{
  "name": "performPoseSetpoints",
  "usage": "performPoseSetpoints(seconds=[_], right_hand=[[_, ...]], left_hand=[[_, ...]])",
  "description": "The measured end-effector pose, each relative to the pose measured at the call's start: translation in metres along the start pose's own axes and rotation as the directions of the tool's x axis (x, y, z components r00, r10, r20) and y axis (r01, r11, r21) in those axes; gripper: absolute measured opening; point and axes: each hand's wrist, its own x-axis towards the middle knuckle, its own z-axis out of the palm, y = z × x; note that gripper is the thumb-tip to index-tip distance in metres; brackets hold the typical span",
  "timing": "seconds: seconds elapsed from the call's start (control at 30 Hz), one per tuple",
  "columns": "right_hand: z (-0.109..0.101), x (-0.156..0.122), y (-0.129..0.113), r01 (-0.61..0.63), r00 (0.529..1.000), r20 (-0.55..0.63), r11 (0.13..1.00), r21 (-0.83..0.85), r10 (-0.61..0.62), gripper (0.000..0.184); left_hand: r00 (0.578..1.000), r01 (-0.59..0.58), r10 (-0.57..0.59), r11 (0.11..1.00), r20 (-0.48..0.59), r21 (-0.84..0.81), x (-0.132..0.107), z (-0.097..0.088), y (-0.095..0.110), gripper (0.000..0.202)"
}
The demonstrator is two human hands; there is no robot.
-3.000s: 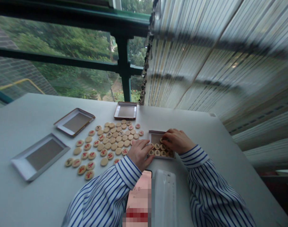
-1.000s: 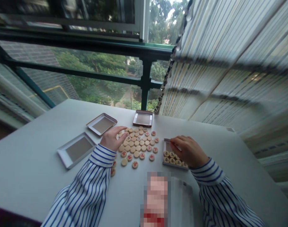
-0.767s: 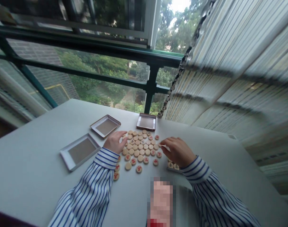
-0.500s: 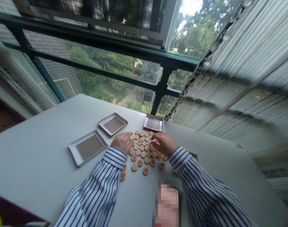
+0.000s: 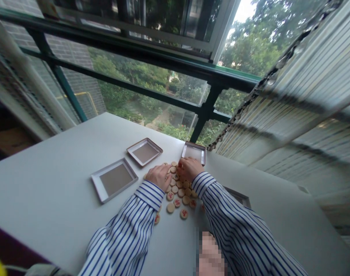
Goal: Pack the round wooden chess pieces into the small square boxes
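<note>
Discs (image 5: 174, 189): lying loose on table (image 5: 62, 161), crowding together between and in front of both hands; some showing red characters, one showing a dark character, several showing plain faces. Strays: sitting slightly apart at the near edge of the cluster.

Left hand (image 5: 160, 176): covering the left side of the cluster, palm down, fingers bending and pointing toward the right hand. Pinching or only touching a disc: cannot tell, fingertips partly hiding.

Right hand (image 5: 189, 168): reaching over the far right of the cluster, fingers curling downward, fingertips meeting discs or nearly so. Pinching: cannot tell. Overlapping in view the near edge of far tray (image 5: 201, 157); touching or not: cannot tell.

Middle tray (image 5: 144, 150): lying beyond the left hand, showing a brown rim and grey-brown base. Left tray (image 5: 96, 186): lying nearer, left of the discs, showing white walls. Right tray (image 5: 239, 197): lying beyond the right sleeve (image 5: 235, 214), mostly hiding behind it.

Phone (image 5: 211, 255): lying at the near side, pixelating in view, partly hiding under the right sleeve.

Railing (image 5: 163, 57): running behind the table. Curtain (image 5: 307, 134): hanging at right.
</note>
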Motion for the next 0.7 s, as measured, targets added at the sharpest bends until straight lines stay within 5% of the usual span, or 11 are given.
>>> performPoseSetpoints(seconds=[0.33,0.4,0.47,0.53,0.7], right_hand=[[-0.001,-0.004,0.01,-0.001,1.0,-0.026,0.933,0.36,0.012,0.025],[-0.002,-0.005,0.011,-0.025,1.0,0.005,0.805,0.592,0.027,0.028],[-0.006,-0.007,0.012,-0.076,0.997,0.059,0.585,0.808,0.048,0.031],[-0.01,-0.01,0.011,-0.13,0.991,0.113,0.416,0.9,0.065,0.031],[-0.014,-0.016,0.007,-0.201,0.978,0.178,0.258,0.945,0.108,0.023]], left_hand=[[0.998,-0.02,0.017,0.999,-0.064,-0.045,0.001,0.002,0.0,0.032],[0.995,-0.02,0.011,0.996,-0.101,-0.09,0.002,0.001,0.003,0.031],[0.99,-0.025,0.006,0.99,-0.138,-0.136,0.004,-0.002,0.007,0.03],[0.985,-0.04,0.011,0.985,-0.174,-0.168,0.005,-0.004,0.01,0.029],[0.97,-0.113,0.07,0.978,-0.234,-0.173,0.006,-0.009,0.014,0.027]])
